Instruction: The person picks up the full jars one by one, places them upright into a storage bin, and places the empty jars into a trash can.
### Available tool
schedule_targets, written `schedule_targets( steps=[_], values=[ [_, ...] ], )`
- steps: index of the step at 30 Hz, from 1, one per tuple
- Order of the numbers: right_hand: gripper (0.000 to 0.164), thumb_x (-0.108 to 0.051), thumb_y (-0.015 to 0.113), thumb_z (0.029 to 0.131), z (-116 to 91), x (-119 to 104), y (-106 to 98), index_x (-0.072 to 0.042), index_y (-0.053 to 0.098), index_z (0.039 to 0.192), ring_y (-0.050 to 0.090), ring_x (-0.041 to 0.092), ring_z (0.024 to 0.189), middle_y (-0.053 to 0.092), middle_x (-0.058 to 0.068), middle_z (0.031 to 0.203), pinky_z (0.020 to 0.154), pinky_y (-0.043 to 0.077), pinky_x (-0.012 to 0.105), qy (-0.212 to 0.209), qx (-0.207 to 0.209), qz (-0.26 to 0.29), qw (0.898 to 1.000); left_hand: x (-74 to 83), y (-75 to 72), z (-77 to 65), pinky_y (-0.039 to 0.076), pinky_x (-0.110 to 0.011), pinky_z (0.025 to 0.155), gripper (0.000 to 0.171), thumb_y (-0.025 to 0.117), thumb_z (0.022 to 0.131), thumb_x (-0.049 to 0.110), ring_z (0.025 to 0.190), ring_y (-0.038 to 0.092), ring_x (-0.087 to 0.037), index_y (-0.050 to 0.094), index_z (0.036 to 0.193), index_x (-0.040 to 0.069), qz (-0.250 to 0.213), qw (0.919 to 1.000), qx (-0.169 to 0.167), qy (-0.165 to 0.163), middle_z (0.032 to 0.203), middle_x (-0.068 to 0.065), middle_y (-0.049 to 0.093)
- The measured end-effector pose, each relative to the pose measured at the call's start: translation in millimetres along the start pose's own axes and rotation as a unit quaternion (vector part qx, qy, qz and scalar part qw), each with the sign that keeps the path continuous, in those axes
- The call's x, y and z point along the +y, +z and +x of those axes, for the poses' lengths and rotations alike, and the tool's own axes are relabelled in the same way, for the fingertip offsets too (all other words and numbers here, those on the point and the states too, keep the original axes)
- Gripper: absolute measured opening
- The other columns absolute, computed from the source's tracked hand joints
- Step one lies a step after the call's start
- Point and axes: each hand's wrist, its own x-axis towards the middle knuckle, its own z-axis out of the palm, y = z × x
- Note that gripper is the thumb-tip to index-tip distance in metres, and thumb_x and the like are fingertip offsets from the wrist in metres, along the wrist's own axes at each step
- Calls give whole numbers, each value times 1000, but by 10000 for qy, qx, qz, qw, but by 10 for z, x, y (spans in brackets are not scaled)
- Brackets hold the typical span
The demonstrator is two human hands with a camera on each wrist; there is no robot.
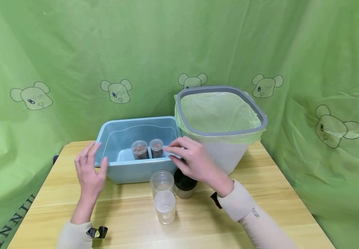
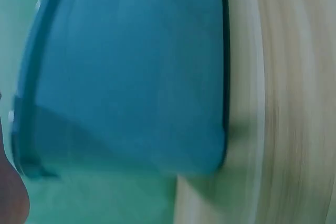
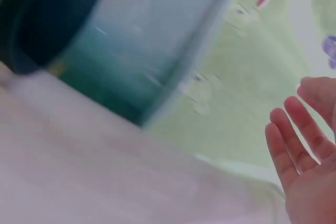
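In the head view, a light blue plastic tub (image 1: pixel 139 173) stands on the wooden table. Inside it are two clear containers with dark brown bits, a wider one (image 1: pixel 140 153) and a narrower one (image 1: pixel 156 148). My left hand (image 1: pixel 89 169) is raised at the tub's left end, fingers spread and holding nothing; whether it touches the rim I cannot tell. Above the tub's front right side, my right hand (image 1: pixel 192 160) has its fingertips beside the narrower container. The right wrist view shows its fingers (image 3: pixel 294 153) extended, with nothing between them.
Two clear plastic cups, one behind (image 1: pixel 160 180) and one in front (image 1: pixel 165 209), stand before the tub. Beside them is a black-topped container (image 1: pixel 184 183), partly under my right hand. A white bin (image 1: pixel 229 155) with a grey rim and green liner stands right of the tub.
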Motion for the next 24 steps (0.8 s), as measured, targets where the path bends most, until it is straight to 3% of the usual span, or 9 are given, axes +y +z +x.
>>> schedule_targets(
  steps=[5,8,10,13,16,20,22,24],
  values=[
    [31,-3,77,86,33,47,-345,-5,77,117,66,24,91,73,11,102,74,57,32,-84,837,-177,9963,399,105,-113,23,-23,116,53,59,91,29,122,48,-39,62,139,8,-110,9886,-56,1498,143,-17,58],
    [30,-8,73,89,-17,128,-526,-3,76,118,65,28,93,73,15,103,82,56,31,64,1288,-397,9909,627,156,-231,22,-20,117,50,56,97,36,119,51,-36,62,136,6,-340,9788,-374,1984,141,-15,59],
    [31,-12,70,91,-70,195,-622,-2,75,119,64,32,95,72,17,104,91,52,27,302,1573,-492,9859,744,188,-325,27,-24,118,52,53,100,41,120,53,-33,61,137,7,-452,9711,-731,2225,143,-12,59],
    [36,-20,67,94,-180,325,-730,-1,73,124,62,39,100,70,22,110,101,46,26,733,1882,-710,9768,862,236,-488,36,-39,115,55,49,102,49,123,55,-28,60,142,13,-483,9608,-1316,2394,145,-6,58],
    [44,-33,62,99,-317,480,-801,-3,70,130,61,44,111,69,25,117,111,43,37,1166,2071,-1016,9660,930,283,-641,42,-52,106,58,48,102,54,125,55,-24,57,147,18,-446,9522,-1812,2418,146,-3,59],
    [60,-53,51,102,-496,671,-904,-6,64,138,54,46,128,64,24,133,126,27,53,1992,2181,-1311,9463,980,350,-798,46,-48,105,63,51,99,61,125,56,-20,55,149,24,-487,9408,-2260,2479,144,0,60],
    [62,-54,49,102,-574,752,-982,-8,60,142,49,47,136,60,22,142,129,16,56,2490,2195,-1330,9339,1003,376,-855,47,-47,106,64,55,97,62,127,56,-18,54,150,26,-488,9353,-2460,2496,146,1,59],
    [60,-50,51,100,-643,818,-1062,-13,57,147,45,46,140,55,19,149,126,19,61,3020,2170,-1266,9196,1022,392,-903,48,-46,106,65,58,96,62,130,55,-17,52,152,29,-444,9309,-2688,2435,149,2,57]
  ],
)
